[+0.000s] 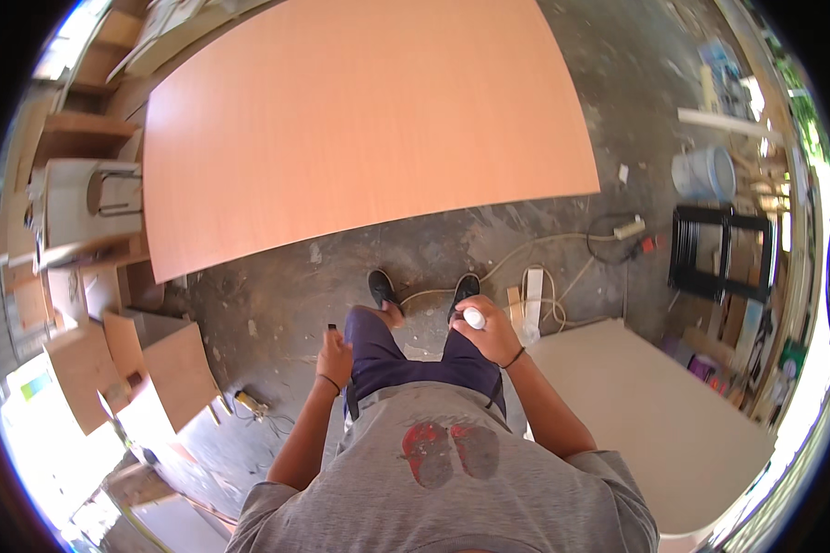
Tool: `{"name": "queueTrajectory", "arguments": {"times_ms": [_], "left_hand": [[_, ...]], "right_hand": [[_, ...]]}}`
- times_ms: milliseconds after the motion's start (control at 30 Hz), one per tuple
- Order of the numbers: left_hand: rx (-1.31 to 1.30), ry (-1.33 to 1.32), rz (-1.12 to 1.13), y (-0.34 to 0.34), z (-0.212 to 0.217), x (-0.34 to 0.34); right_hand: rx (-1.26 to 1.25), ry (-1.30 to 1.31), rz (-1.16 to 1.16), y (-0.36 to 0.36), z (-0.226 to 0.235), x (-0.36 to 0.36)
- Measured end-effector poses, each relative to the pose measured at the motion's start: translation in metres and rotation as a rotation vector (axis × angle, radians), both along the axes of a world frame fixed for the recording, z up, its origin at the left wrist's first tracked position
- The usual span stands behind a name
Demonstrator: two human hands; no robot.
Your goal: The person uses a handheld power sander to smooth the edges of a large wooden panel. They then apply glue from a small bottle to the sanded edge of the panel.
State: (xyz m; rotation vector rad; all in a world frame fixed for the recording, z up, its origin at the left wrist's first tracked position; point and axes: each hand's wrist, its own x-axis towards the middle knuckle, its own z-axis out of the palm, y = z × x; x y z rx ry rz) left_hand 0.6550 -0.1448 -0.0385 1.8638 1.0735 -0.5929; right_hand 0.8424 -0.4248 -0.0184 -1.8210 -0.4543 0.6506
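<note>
My right hand is closed around a small object with a round white end, held above my right thigh. The fingers cover the rest of it, so its kind is hidden. At my left side, my left hand is closed too, and a small black piece pokes out beyond its fingers; I cannot make out what it is. Both hands are apart from the large wood-coloured panel, which lies in front of my feet.
A cream-coloured board is at my right. Cables run over the concrete floor near my shoes. Farther right are a black frame and a pale bucket. Wooden cabinet parts and a yellow power tool are at left.
</note>
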Motion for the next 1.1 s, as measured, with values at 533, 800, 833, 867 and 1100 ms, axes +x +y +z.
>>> {"name": "queueTrajectory", "arguments": {"times_ms": [533, 800, 833, 867, 1100], "left_hand": [[-0.383, 0.227, -1.022, 0.043, -0.041, -0.003], [0.056, -0.544, -0.593, -0.017, -0.216, 0.149], [0.192, -0.719, -0.63, -0.021, -0.223, 0.167], [0.205, -0.726, -0.627, -0.021, -0.236, 0.177], [0.256, -1.064, -0.724, -0.049, -0.301, 0.198]], "right_hand": [[-0.091, -0.145, -0.522, -0.02, -0.14, 0.001], [0.234, -0.019, -0.715, -0.051, -0.294, 0.074], [0.316, -0.014, -0.705, -0.054, -0.309, 0.084], [0.328, -0.021, -0.698, -0.056, -0.322, 0.091], [0.524, -0.259, -0.687, -0.067, -0.368, 0.14]]}}
